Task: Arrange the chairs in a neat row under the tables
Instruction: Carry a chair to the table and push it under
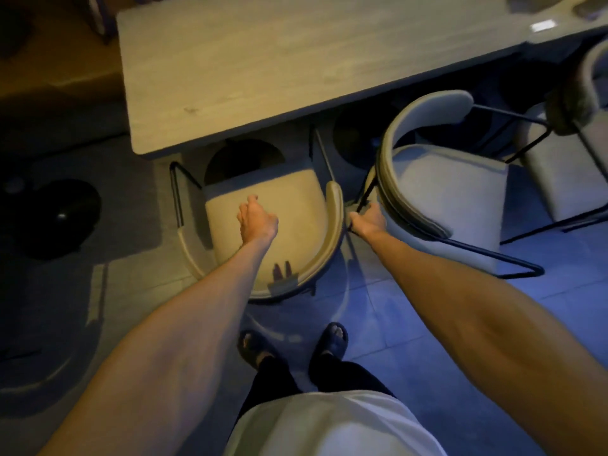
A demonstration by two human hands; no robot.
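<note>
- The long pale surface (263, 77) runs across the top of the view, its near edge facing the person.
- The right chair (444, 192) is the one being handled. It stands on the tiled floor (411, 311) almost wholly out from under the surface and is twisted, its curved back turned toward its neighbour rather than toward the person.
- The middle chair (296, 199) sits squarer, its front tucked under the near edge and its curved back nearest the person.
- A third chair (566, 169) stands at the far right, only partly in view and also skewed.
- The right hand (370, 218) reaches into the narrow gap between the middle and right chairs. Its fingers (357, 220) are clenched round the dark metal rod at the near end of the right chair's back.
- The left hand (258, 222) hangs over the middle chair's seat with loosely curled fingers (245, 212) grasping nothing. I cannot tell whether it touches the cushion.
- To do this step well, I judge the right chair should first be swung round by that rod until its back is parallel to the surface's edge, then pushed straight in.
- The two backs are nearly touching, so it is best turned away from the middle chair, with the left hand steadying that chair if they catch.
</note>
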